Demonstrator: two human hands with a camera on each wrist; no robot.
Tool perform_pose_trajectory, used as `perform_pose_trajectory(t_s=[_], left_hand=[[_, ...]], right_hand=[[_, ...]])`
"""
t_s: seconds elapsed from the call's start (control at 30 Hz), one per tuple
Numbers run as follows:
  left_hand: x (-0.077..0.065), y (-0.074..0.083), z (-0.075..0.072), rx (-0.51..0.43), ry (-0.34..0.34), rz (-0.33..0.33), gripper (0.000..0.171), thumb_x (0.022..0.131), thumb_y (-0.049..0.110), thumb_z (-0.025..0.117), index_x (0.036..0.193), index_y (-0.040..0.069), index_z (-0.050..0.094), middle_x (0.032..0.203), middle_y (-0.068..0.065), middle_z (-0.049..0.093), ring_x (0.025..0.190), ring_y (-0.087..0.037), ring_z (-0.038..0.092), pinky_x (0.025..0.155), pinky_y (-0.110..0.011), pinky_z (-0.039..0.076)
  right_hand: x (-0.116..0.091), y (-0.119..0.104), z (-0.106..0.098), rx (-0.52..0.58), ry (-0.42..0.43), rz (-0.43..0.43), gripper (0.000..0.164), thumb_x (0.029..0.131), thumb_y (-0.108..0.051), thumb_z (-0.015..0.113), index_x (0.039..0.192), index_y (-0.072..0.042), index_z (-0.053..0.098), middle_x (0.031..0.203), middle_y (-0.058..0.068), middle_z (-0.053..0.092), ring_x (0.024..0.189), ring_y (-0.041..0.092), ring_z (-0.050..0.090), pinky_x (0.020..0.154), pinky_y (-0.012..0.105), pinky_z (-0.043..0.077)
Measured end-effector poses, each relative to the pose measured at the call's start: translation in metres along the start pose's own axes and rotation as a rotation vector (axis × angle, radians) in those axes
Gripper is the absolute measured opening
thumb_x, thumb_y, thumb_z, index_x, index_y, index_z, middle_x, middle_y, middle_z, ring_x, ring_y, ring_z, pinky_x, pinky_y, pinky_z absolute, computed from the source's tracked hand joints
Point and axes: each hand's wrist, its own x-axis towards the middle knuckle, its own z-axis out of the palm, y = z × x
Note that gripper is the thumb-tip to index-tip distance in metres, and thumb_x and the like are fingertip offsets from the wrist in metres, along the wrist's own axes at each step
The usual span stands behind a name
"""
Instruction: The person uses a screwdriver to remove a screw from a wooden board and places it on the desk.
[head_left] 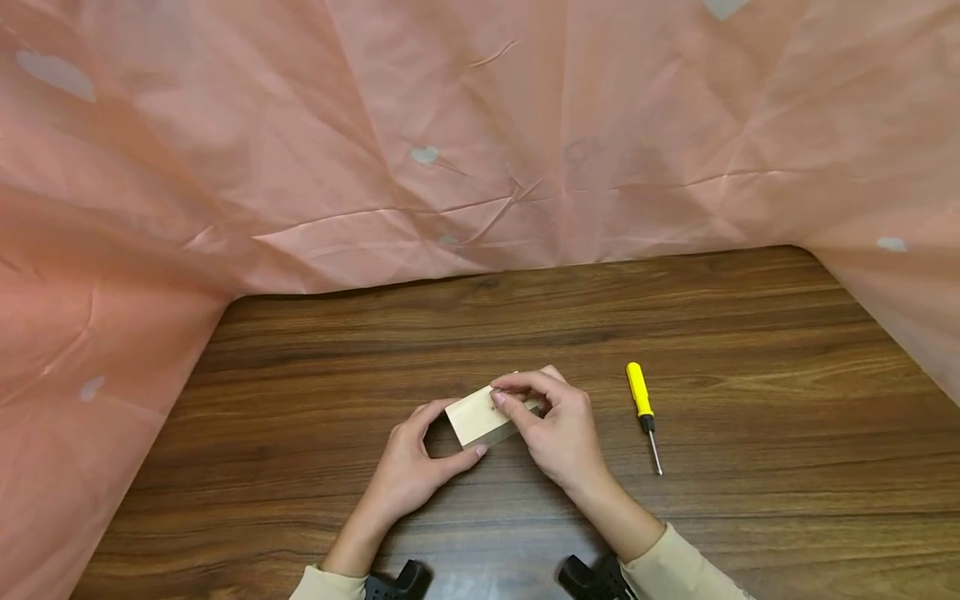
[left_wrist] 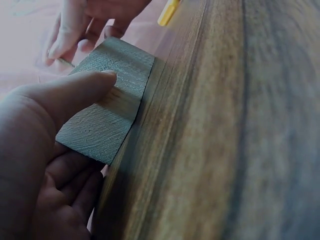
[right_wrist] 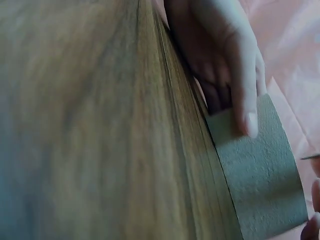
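A pale wooden block (head_left: pixel 471 418) lies on the table, its grain clear in the left wrist view. My left hand (head_left: pixel 408 467) grips the block's left end, the thumb along its near side and the fingers behind. Over the block's top, my right hand (head_left: pixel 566 429) pinches a small, thin screw (left_wrist: pixel 65 62) between thumb and forefinger. The screw's shank also shows beside the block at the edge of the right wrist view. In the head view, the fingers mostly cover the screw, and the right hand hides the block's right end.
A screwdriver (head_left: pixel 639 392) with a yellow handle lies on the wood-grain table (head_left: pixel 337 350), right of the hands, its tip toward the near side. A pink curtain (head_left: pixel 450 125) surrounds the table at the back and both sides. Black wrist devices (head_left: pixel 401 581) show at the near edge.
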Motion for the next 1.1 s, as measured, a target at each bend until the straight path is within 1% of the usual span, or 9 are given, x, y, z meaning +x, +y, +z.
perform_pose_trajectory(t_s=[0.07,0.17,0.33,0.4,0.5,0.63,0.9,0.97,1.1], left_hand=[[0.0,0.0,0.001,0.003,-0.002,0.0,0.056,0.081,0.028,0.096,0.131,0.031,0.073,0.129,0.004,0.074,0.122,-0.016,0.066,0.112,-0.05,0.046],[0.001,-0.001,0.001,0.014,0.001,0.011,0.055,0.081,0.031,0.096,0.131,0.03,0.073,0.13,0.002,0.075,0.123,-0.018,0.066,0.111,-0.051,0.046],[0.003,-0.003,-0.002,0.025,0.007,0.003,0.055,0.081,0.031,0.096,0.131,0.03,0.073,0.13,0.002,0.074,0.122,-0.018,0.066,0.111,-0.05,0.046],[0.005,-0.004,-0.003,0.03,0.009,0.005,0.055,0.081,0.03,0.096,0.132,0.03,0.073,0.129,0.003,0.074,0.121,-0.018,0.066,0.111,-0.05,0.046],[0.005,-0.004,-0.004,0.031,0.011,0.004,0.056,0.081,0.029,0.096,0.132,0.03,0.073,0.129,0.004,0.074,0.122,-0.017,0.066,0.112,-0.049,0.046],[0.005,-0.004,-0.005,0.023,0.011,-0.005,0.056,0.08,0.029,0.096,0.132,0.031,0.073,0.13,0.005,0.074,0.123,-0.016,0.066,0.115,-0.05,0.044],[0.004,-0.005,-0.004,0.035,0.017,0.002,0.056,0.081,0.029,0.096,0.132,0.029,0.073,0.13,0.004,0.074,0.125,-0.018,0.066,0.116,-0.051,0.045],[0.005,-0.005,-0.003,0.033,0.017,0.007,0.056,0.081,0.03,0.096,0.132,0.028,0.073,0.13,0.004,0.074,0.126,-0.018,0.066,0.115,-0.052,0.045],[0.008,-0.006,-0.002,0.001,0.01,0.004,0.056,0.08,0.029,0.097,0.131,0.03,0.073,0.131,0.006,0.074,0.128,-0.018,0.065,0.118,-0.051,0.043]], right_hand=[[0.002,0.0,-0.005,0.025,0.028,0.07,0.012,0.092,-0.008,0.085,0.103,-0.012,0.084,0.091,0.005,0.078,0.078,0.007,0.063,0.068,0.02,0.047],[0.005,0.001,-0.015,0.041,0.071,0.22,0.013,0.094,-0.01,0.084,0.106,-0.008,0.082,0.094,0.008,0.081,0.078,0.006,0.066,0.069,0.018,0.049],[0.009,0.009,-0.033,0.032,0.069,0.454,0.017,0.094,-0.015,0.082,0.108,-0.004,0.08,0.085,-0.004,0.078,0.077,0.005,0.064,0.07,0.019,0.05],[0.01,0.012,-0.038,0.031,0.059,0.501,0.016,0.094,-0.013,0.081,0.106,-0.003,0.079,0.081,-0.008,0.075,0.074,0.006,0.062,0.067,0.02,0.05],[0.011,0.014,-0.04,0.0,0.065,0.506,0.012,0.093,-0.011,0.08,0.103,-0.004,0.079,0.079,-0.009,0.074,0.072,0.006,0.06,0.065,0.019,0.048],[0.012,0.016,-0.039,-0.078,0.072,0.446,0.011,0.091,-0.012,0.079,0.101,-0.005,0.08,0.082,-0.006,0.074,0.075,0.004,0.06,0.068,0.018,0.048],[0.01,0.017,-0.039,-0.232,0.021,0.371,0.015,0.09,-0.014,0.079,0.104,-0.009,0.079,0.089,0.003,0.078,0.077,0.006,0.063,0.071,0.016,0.047],[0.009,0.016,-0.04,-0.22,0.033,0.361,0.014,0.091,-0.015,0.079,0.104,-0.009,0.079,0.091,0.004,0.079,0.078,0.006,0.064,0.072,0.016,0.048],[0.008,0.013,-0.044,-0.062,0.04,0.356,0.014,0.096,-0.015,0.08,0.108,-0.007,0.08,0.095,0.005,0.079,0.08,0.008,0.068,0.073,0.018,0.054]])
